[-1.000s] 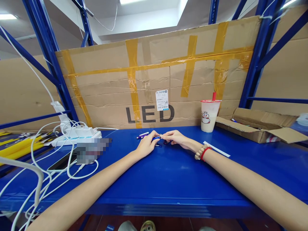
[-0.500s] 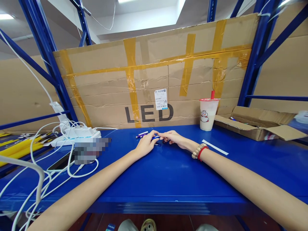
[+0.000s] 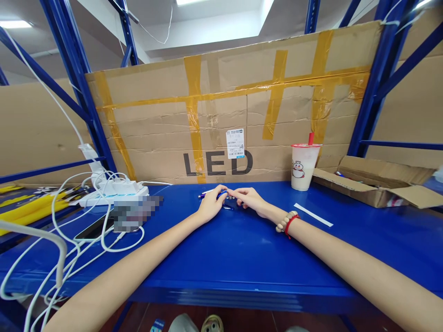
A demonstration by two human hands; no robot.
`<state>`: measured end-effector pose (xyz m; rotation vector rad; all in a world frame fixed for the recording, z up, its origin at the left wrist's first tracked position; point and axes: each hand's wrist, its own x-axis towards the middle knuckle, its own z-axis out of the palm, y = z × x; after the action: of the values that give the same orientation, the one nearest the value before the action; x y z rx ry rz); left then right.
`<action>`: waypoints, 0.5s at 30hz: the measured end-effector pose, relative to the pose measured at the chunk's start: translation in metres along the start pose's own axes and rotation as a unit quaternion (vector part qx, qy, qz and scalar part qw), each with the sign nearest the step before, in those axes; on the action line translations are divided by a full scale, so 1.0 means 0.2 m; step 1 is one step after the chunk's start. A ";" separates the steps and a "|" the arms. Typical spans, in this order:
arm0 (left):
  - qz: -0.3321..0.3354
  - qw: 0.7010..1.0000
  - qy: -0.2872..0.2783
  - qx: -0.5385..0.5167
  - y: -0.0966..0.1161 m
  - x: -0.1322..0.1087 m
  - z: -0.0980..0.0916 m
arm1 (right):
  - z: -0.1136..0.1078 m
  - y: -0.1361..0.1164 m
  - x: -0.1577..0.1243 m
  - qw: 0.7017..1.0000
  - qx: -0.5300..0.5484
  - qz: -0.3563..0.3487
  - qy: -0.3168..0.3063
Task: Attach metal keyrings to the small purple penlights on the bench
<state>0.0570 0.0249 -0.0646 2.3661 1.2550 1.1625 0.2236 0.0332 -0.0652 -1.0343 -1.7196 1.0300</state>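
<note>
My left hand [image 3: 212,204] is closed around a slim blue pen [image 3: 223,193], its thumb and forefinger near the pen's end. From the right, my right hand [image 3: 252,199] meets it, fingers bent and pinched together at the pen's tip. What exactly lies between those right fingers is too small to make out. Behind my left hand, another blue and silver pen [image 3: 201,196] lies on the blue table [image 3: 221,253], partly hidden. A small dark-blue piece [image 3: 228,207] rests on the tabletop just below the fingertips.
A white power strip [image 3: 117,189] with tangled cables and a phone [image 3: 92,229] occupy the left. On the right are a white paper strip [image 3: 313,215], a drink cup [image 3: 304,168] with a red straw, and an open cardboard box [image 3: 363,191]. Taped cardboard [image 3: 155,138] stands behind.
The whole view has shifted slightly, so everything appears a little further right. My fingers have moved slightly at the pen; both hands remain together over the same spot.
</note>
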 end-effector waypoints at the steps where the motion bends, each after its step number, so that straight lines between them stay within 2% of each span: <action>1: -0.003 1.000 0.000 -0.009 0.00 0.00 -0.01 | 0.00 0.00 0.00 1.000 0.008 -0.013 0.023; 4: 0.005 1.000 -0.014 -0.025 -0.02 0.02 -0.04 | -0.01 0.01 0.02 0.996 0.014 -0.067 0.060; 9: 0.031 0.996 -0.063 -0.048 -0.01 0.01 -0.07 | -0.02 0.00 0.03 0.988 -0.032 -0.142 0.050; 12: 0.041 0.995 -0.070 -0.062 -0.01 0.00 -0.06 | -0.04 -0.02 0.03 0.987 -0.064 -0.145 0.038; 15: 0.044 0.994 -0.073 -0.069 -0.01 -0.02 -0.04 | -0.08 -0.04 0.04 0.990 -0.089 -0.112 0.003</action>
<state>0.0482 0.0229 -0.0624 2.3753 1.0014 1.0431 0.2339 0.0404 -0.0512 -0.9264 -1.9004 0.7402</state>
